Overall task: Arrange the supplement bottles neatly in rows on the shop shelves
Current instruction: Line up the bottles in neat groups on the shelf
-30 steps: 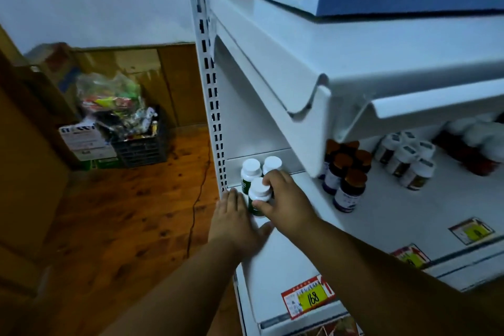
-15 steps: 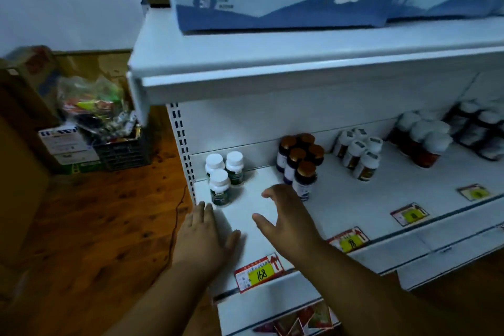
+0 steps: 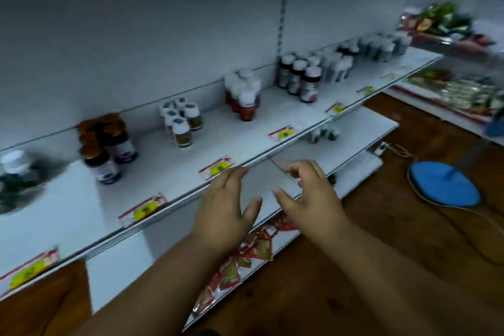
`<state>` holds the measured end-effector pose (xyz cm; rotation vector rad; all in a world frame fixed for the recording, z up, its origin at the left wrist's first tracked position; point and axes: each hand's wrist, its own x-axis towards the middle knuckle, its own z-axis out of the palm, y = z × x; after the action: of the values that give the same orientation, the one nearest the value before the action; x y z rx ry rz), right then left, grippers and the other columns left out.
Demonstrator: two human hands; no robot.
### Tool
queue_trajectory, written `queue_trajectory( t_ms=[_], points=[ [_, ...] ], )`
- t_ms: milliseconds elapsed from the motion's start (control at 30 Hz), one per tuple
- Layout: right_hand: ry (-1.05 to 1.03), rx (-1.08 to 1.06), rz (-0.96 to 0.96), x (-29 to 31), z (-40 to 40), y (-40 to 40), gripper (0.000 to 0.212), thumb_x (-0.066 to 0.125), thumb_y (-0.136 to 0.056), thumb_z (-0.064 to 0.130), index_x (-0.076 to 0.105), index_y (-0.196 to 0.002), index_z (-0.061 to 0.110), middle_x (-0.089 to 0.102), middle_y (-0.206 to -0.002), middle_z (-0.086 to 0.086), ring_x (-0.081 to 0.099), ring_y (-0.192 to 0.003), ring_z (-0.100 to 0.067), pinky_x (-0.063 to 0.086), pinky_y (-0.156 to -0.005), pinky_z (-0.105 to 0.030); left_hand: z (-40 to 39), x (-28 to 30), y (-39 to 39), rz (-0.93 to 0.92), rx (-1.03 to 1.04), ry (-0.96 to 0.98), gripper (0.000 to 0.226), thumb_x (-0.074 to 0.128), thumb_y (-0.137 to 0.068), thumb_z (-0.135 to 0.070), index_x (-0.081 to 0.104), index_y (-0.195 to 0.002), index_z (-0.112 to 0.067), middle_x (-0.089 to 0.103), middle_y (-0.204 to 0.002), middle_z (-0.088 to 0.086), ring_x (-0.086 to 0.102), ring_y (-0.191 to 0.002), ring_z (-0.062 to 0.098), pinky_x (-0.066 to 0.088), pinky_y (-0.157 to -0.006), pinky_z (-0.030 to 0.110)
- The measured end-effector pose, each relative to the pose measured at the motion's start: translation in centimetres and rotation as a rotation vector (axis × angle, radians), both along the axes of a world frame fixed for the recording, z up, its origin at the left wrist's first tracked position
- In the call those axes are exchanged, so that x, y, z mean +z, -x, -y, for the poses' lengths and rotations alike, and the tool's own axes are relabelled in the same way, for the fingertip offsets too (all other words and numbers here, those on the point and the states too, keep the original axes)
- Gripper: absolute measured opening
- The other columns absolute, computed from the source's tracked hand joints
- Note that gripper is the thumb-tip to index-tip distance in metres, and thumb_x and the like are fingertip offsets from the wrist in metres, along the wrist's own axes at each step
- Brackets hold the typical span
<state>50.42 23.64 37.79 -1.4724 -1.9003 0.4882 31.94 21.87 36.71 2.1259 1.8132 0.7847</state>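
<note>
Supplement bottles stand in clusters along the white shelf (image 3: 169,172): blurred green bottles with white caps (image 3: 16,172) at far left, brown-capped dark bottles (image 3: 105,142), small white-capped bottles (image 3: 181,123), red bottles with white caps (image 3: 244,95), dark bottles with white caps (image 3: 300,79) and more bottles (image 3: 379,46) further right. My left hand (image 3: 226,207) hovers in front of the shelf edge with fingers straight, holding nothing. My right hand (image 3: 311,194) hangs beside it, fingers loosely curled and empty. Neither hand touches a bottle.
Yellow price tags (image 3: 216,169) line the shelf's front edge. A lower shelf (image 3: 362,131) carries a few small bottles (image 3: 324,135), and red sachets (image 3: 245,254) lie below. A blue round object (image 3: 444,185) with a cable sits on the wooden floor. Packaged goods (image 3: 463,93) fill shelves at right.
The view has swung right along the shelf. My right hand left the white-capped green bottle it held a second ago, and both hands have drawn back off the shelf, empty.
</note>
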Motion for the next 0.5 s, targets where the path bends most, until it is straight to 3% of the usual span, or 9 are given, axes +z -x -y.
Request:
queue_trajectory(
  t_ms=[233, 500],
  points=[
    [0.066, -0.177, -0.014, -1.9, -8.6, -13.2, 0.037, 0.069, -0.086, 0.035, 0.052, -0.117, 0.025, 0.046, -0.114, 0.011, 0.048, -0.110, -0.008, 0.045, -0.091, -0.028, -11.1, -1.7, -13.6, -0.010, -0.204, 0.034, 0.061, 0.054, -0.093, -0.049, 0.033, -0.147, -0.031, 0.037, -0.150, -0.010, 0.032, -0.137, 0.009, 0.021, -0.107, 0.020],
    [0.217, -0.397, 0.173, -2.5, -18.6, -28.7, 0.040, 0.067, -0.085, 0.039, 0.053, -0.120, 0.027, 0.048, -0.120, 0.006, 0.046, -0.117, -0.015, 0.043, -0.100, -0.036, -26.1, -4.5, -27.9, -0.081, -0.442, 0.140, 0.058, 0.059, -0.091, -0.042, 0.042, -0.143, -0.024, 0.049, -0.142, -0.002, 0.043, -0.129, 0.015, 0.033, -0.109, 0.028]
  ],
)
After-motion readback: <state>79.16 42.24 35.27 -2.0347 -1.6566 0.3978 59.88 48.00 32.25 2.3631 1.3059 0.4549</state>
